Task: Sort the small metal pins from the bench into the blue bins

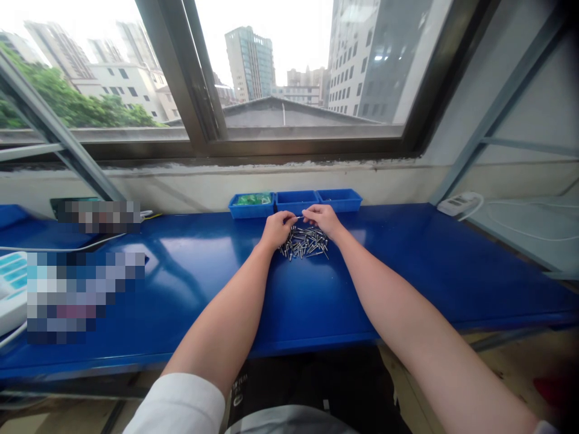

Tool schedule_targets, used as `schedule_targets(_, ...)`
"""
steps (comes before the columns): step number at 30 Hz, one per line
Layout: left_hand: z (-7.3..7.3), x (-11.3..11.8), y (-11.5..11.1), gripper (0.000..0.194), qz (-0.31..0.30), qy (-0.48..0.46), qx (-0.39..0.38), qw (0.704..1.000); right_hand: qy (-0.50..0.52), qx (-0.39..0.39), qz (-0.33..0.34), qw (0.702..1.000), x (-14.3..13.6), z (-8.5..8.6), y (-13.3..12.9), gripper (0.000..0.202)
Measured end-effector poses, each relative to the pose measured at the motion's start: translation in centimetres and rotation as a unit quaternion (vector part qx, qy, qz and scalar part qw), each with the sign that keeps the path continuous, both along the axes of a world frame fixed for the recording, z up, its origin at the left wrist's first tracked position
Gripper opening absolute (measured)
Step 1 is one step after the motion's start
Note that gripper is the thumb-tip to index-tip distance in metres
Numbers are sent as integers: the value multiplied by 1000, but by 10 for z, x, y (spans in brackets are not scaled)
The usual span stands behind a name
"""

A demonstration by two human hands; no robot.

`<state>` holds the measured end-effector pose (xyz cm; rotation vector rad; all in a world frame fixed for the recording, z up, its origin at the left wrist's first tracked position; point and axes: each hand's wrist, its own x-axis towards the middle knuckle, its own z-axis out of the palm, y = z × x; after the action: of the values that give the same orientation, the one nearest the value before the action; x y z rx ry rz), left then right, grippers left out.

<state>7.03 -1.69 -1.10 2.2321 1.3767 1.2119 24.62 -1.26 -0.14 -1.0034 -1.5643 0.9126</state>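
Both hands meet over the blue table, with a slim metal pin [299,217] spanning the gap between their fingertips. My left hand [277,229] pinches its left end between thumb and forefinger. At the other end, the fingers of my right hand [324,219] are closed on the same pin. Just below the hands lies a loose pile of similar metal pins [306,244], shiny and pointing every way. Part of the pile's upper left edge is hidden by my left hand. The exact kind of these pins is too small to make out.
Behind the hands stand three joined blue bins; the left bin [251,210] holds green-looking packets. A white power strip [454,204] with a cable sits at the right back. White equipment [12,295] is at the left edge. Metal rack posts rise on both sides, before a window.
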Motion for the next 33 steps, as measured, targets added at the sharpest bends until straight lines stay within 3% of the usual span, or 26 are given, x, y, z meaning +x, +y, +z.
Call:
schedule_targets(6,0,2,-3,21,-4,-9,-7,1000,15,4,-17,1000,1,0,1,27)
schedule_targets(11,-1,3,-1,46,57,-40,-35,997,-41,61,-107,992,2,0,3,20)
schedule_targets(15,-4,0,5,42,108,-38,-41,993,-173,118,-229,951,7,-2,8,30)
schedule_targets(19,-8,-2,9,40,105,-21,-54,993,-265,95,-295,913,18,-6,15,43)
schedule_targets(28,-10,-2,10,36,88,-2,-72,994,-288,26,-304,908,32,-8,22,58)
schedule_targets(33,-9,-1,10,38,87,7,-79,993,-313,-30,-302,900,33,-9,21,82)
